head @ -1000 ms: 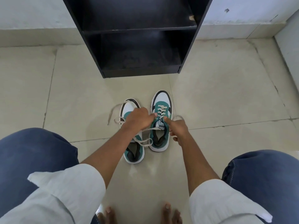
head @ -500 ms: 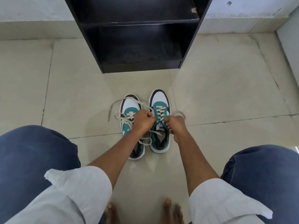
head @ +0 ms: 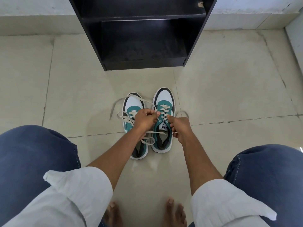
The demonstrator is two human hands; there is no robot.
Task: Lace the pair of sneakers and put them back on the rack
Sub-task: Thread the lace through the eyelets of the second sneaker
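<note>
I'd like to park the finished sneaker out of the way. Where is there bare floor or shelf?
Bare floor lies between the rack and the sneaker toes, and wide tiles flank the pair. The bottom shelf looks free. It is crowded around the left sneaker, where loose laces trail, and at both hands on the right sneaker.

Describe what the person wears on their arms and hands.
Both arms have loose white sleeves, the left sleeve and the right sleeve, rolled or pushed up near the elbows, with the forearms bare below them. The cuffs are wide and creased. The left hand and right hand are bare: no gloves, and no rings, watch or bracelets that show.
</note>
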